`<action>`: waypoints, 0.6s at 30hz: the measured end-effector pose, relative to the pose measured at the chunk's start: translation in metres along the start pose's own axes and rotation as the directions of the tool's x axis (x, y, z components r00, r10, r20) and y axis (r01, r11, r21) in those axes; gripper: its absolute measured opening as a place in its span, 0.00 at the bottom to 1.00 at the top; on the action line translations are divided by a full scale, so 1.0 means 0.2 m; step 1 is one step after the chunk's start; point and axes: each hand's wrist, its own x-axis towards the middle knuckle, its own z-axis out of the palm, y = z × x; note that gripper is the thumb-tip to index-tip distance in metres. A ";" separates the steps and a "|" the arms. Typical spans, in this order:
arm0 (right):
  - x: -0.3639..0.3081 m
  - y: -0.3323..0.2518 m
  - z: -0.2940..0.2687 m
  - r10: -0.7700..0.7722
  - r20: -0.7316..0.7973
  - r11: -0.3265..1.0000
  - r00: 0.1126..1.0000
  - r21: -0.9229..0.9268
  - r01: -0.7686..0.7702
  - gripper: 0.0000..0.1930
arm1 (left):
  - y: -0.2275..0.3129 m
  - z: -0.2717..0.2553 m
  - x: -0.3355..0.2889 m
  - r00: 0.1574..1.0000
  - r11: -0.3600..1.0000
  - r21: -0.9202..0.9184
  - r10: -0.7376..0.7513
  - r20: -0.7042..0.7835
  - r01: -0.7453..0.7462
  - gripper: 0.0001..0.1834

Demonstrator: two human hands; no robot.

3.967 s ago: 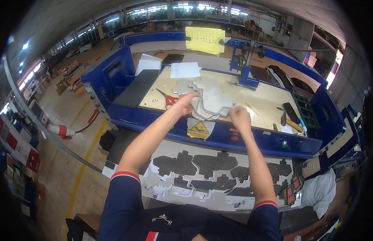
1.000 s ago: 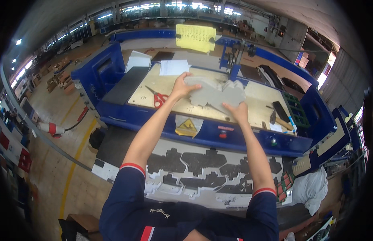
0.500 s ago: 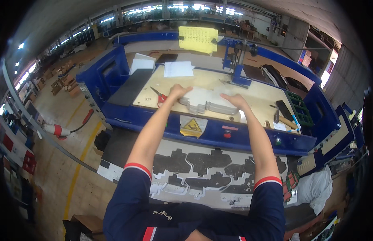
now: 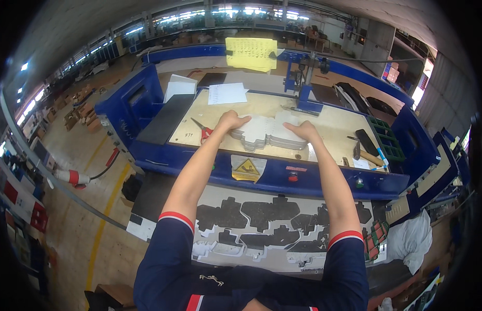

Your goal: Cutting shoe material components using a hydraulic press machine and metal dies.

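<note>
A stack of pale grey-white cut sheets (image 4: 266,132), with stepped, notched outlines, is on the pale work board (image 4: 186,124) of a blue machine. My left hand (image 4: 233,121) grips the stack's left end, thumb over the top sheet. At the right end my right hand (image 4: 303,130) holds it the same way, its thumb pointing inward on top. The fingers of both hands are mostly hidden behind the stack's edges. Red-handled scissors (image 4: 205,134) lie beside my left wrist, blades pointing away to the left.
Printed papers (image 4: 228,94) lie at the board's back left. A blue upright bracket (image 4: 305,96) rises behind the stack. To the right are a hammer (image 4: 368,154) and a green compartment tray (image 4: 385,136). Below the machine's front edge, dark cut pieces (image 4: 269,212) lie on a light sheet.
The layers of the stack look more evenly lined up, and it sits flatter between my hands. Both hands keep their hold at its ends. The view has shifted slightly.
</note>
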 end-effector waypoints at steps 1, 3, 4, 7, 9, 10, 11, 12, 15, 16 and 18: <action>0.00 0.00 0.00 0.010 0.004 1.000 1.000 0.003 -0.010 0.56 | 0.00 0.02 -0.01 0.999 0.998 0.063 0.020 -0.041 -0.017 0.44; 0.00 0.00 0.00 -0.052 -0.048 0.993 0.997 -0.107 0.046 0.56 | 0.00 0.05 0.00 0.997 0.991 0.128 0.041 -0.071 -0.032 0.45; -0.03 -0.03 -0.01 -0.057 -0.103 0.962 0.993 -0.271 0.027 0.55 | 0.01 0.03 -0.02 0.997 0.985 0.169 0.051 -0.062 -0.039 0.45; -0.03 -0.01 -0.12 -0.097 0.018 0.977 0.995 -0.191 0.099 0.54 | 0.08 -0.07 -0.03 0.987 0.989 0.148 -0.014 0.158 -0.009 0.47; -0.04 -0.01 -0.13 -0.074 0.087 0.980 0.993 -0.177 0.088 0.56 | 0.02 -0.11 -0.03 0.971 1.000 0.004 0.011 0.238 -0.013 0.53; -0.09 -0.01 -0.14 -0.182 0.161 0.957 0.970 -0.197 0.213 0.57 | -0.02 -0.16 -0.04 0.975 1.000 0.001 0.017 0.222 -0.017 0.53; -0.13 0.01 -0.14 -0.276 0.243 0.921 0.930 -0.209 0.328 0.58 | -0.07 -0.19 -0.07 0.936 0.989 -0.077 0.146 0.320 -0.128 0.53; -0.14 0.02 -0.16 -0.280 0.241 0.919 0.929 -0.214 0.332 0.58 | -0.10 -0.21 -0.08 0.872 0.960 -0.165 0.276 0.405 -0.227 0.56; -0.24 0.05 -0.15 -0.336 0.342 0.857 0.878 -0.275 0.435 0.59 | -0.07 -0.25 -0.17 0.800 0.932 -0.089 0.348 0.488 -0.351 0.59; -0.25 0.02 -0.16 -0.287 0.338 0.898 0.897 -0.230 0.374 0.57 | -0.04 -0.24 -0.20 0.832 0.945 -0.065 0.313 0.458 -0.320 0.62; -0.26 0.01 -0.15 -0.230 0.341 0.935 0.911 -0.183 0.305 0.55 | -0.01 -0.23 -0.23 0.845 0.935 -0.002 0.322 0.426 -0.355 0.61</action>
